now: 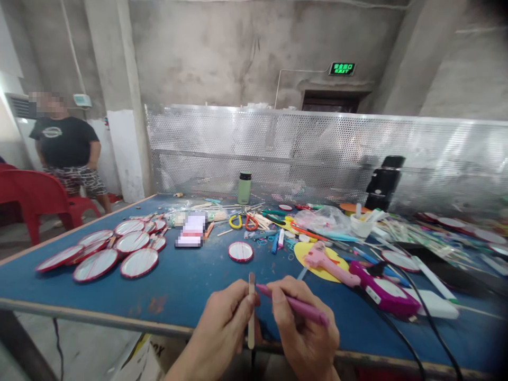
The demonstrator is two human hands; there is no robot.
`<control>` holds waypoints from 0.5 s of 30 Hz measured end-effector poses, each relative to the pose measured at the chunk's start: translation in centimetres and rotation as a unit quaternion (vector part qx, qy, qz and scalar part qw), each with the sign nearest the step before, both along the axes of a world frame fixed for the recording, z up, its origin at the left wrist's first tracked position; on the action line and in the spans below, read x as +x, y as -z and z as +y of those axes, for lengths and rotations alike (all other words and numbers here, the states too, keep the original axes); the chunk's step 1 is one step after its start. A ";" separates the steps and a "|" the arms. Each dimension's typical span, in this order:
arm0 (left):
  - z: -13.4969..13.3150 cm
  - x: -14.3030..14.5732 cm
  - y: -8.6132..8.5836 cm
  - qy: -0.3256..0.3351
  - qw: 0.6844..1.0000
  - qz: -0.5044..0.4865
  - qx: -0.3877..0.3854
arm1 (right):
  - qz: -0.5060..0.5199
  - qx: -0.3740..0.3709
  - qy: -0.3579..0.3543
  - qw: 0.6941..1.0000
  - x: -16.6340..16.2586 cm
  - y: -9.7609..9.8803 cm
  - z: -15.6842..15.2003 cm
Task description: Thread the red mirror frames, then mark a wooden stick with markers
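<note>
My left hand point(223, 324) is closed around a thin wooden stick point(251, 309), held upright over the near edge of the blue table point(186, 286). My right hand point(304, 328) grips a pink marker point(296, 305), its tip touching the stick near the top. Both hands hover just above the table's front edge. A small red-rimmed white disc point(240, 252) lies on the table beyond the hands.
Several red-rimmed discs point(115, 254) lie at the left. Scissors point(243, 220), pens, a green bottle point(244, 188), a pink glue gun point(331, 266) on a yellow disc, a purple glue gun point(387, 293) with cables, and sticks clutter the middle and right. A person stands by red chairs point(37, 198) at far left.
</note>
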State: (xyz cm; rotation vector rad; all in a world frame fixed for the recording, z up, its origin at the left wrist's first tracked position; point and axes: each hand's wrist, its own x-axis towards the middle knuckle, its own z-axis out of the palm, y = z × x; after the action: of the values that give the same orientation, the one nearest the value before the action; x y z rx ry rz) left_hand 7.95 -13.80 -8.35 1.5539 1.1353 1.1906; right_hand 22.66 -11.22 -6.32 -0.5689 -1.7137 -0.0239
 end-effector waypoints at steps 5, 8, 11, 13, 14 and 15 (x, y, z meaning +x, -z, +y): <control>-0.1 0.0 0.0 0.003 1.000 0.001 -0.003 | -0.002 0.009 0.009 1.000 0.0 0.2 0.0; -0.1 0.0 -0.1 0.007 1.000 0.001 0.000 | 0.004 0.014 0.007 1.000 0.0 0.1 0.0; -0.1 0.0 -0.1 0.008 1.000 0.001 0.001 | -0.002 0.011 0.002 1.000 -0.1 -0.1 0.0; 0.0 0.0 -0.1 0.005 1.000 0.000 0.001 | -0.009 0.009 0.000 1.000 -0.1 -0.1 0.1; 0.0 0.0 -0.1 0.005 1.000 -0.001 0.001 | -0.011 0.008 0.000 1.000 -0.1 0.0 0.1; 0.0 0.0 -0.2 0.006 1.000 -0.003 0.001 | -0.010 0.007 -0.001 1.000 -0.1 0.0 0.1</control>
State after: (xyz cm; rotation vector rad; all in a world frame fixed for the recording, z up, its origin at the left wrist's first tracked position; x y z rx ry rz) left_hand 7.92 -13.85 -8.19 1.5556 1.1212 1.1876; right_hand 22.57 -11.13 -6.32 -0.5587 -1.7317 -0.0393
